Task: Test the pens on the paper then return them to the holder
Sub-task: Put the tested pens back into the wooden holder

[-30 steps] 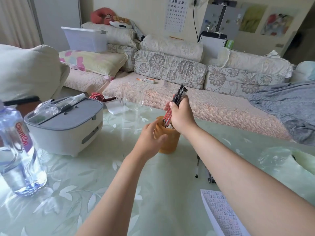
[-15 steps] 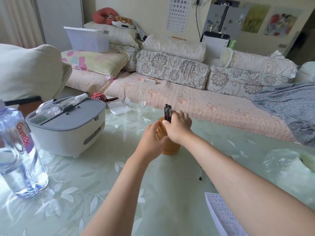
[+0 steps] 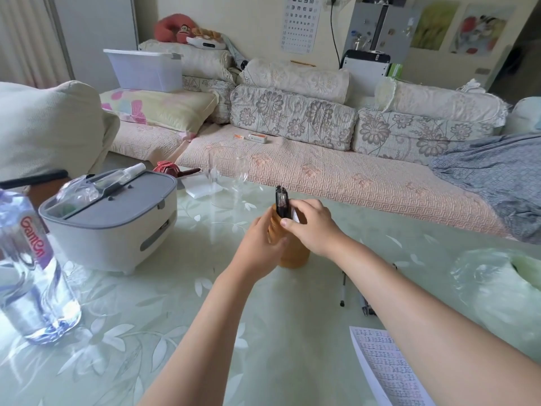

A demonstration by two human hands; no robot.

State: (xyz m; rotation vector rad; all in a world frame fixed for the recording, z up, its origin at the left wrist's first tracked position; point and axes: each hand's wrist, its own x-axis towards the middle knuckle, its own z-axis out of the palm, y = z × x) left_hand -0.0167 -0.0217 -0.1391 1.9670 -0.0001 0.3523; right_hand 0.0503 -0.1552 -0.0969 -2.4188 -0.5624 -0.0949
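While the left hand (image 3: 260,244) wraps around the smooth orange cylinder holder (image 3: 294,256) mid-table, the right hand (image 3: 313,227) clenches a bundle of pens (image 3: 281,202), dark glossy caps sticking up above its rim. Two more pens (image 3: 342,291) lie just right of it on the leaf-patterned glass table (image 3: 175,317). Printed paper (image 3: 386,373) sits near right, clear plastic bottle (image 3: 32,276) far left.

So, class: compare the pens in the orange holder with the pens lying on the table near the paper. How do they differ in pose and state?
The pens in the holder stand upright as a bunch; the loose pens lie flat and apart on the table. The bunch is gripped by the right hand inside the holder, which the left hand steadies; no hand touches the loose pens. Both look dark-bodied.
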